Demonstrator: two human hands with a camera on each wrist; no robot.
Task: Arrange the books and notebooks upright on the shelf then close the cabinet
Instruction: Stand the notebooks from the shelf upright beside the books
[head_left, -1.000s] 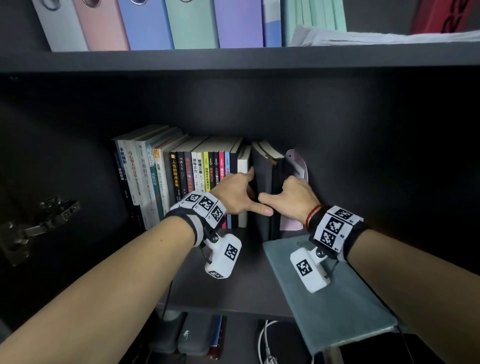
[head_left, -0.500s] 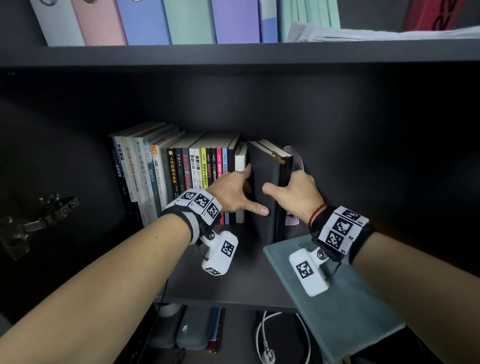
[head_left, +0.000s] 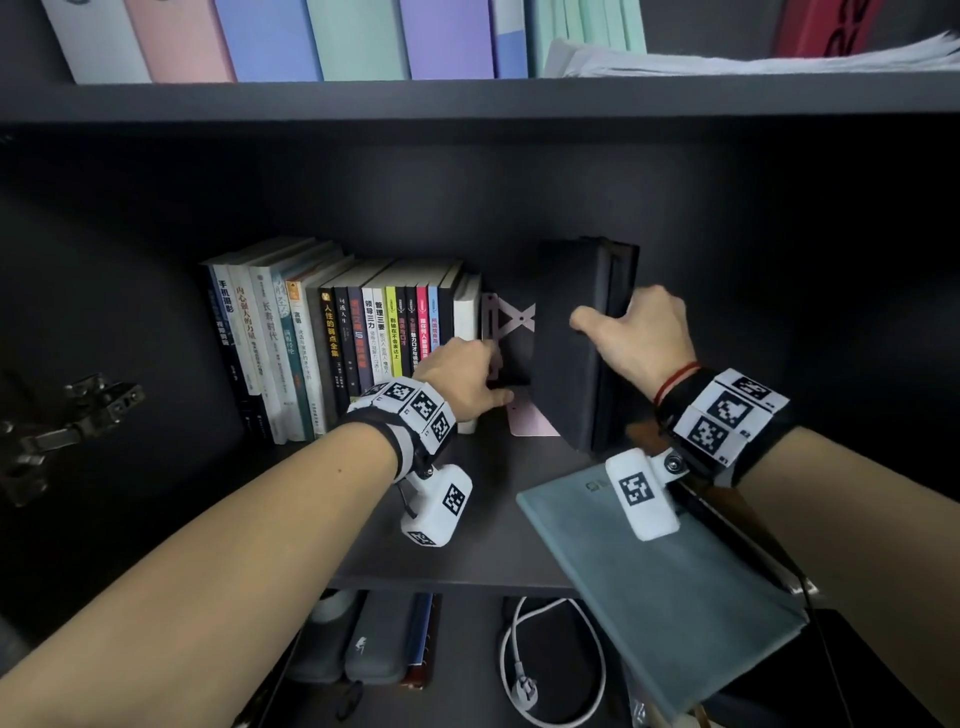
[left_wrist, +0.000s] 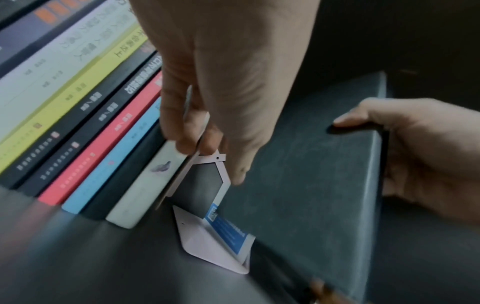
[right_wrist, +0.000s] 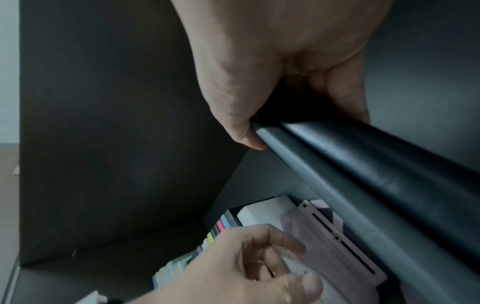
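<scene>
A row of upright books (head_left: 337, 338) fills the left of the dark shelf (head_left: 467, 551). My left hand (head_left: 467, 374) pinches the upright plate of a pink bookend (head_left: 511, 325), which stands against the white end book (left_wrist: 145, 189); the left wrist view shows its foot (left_wrist: 207, 242) flat on the shelf. My right hand (head_left: 639, 338) grips two black notebooks (head_left: 571, 353) by their spines, thumb on the left cover, and holds them upright a gap to the right of the row. A grey-green notebook (head_left: 665, 597) lies flat at the front right and overhangs the edge.
Pastel folders (head_left: 311, 36) and a paper stack (head_left: 727, 57) sit on the shelf above. A metal door hinge (head_left: 67, 415) juts out at the left wall. Below are grey pouches (head_left: 363, 639) and a white cable with plug (head_left: 545, 665). The shelf's right part is dark and bare.
My right hand has carried the black notebooks right and slightly up, away from the row. This uncovered the pink bookend, and my left hand has taken hold of it.
</scene>
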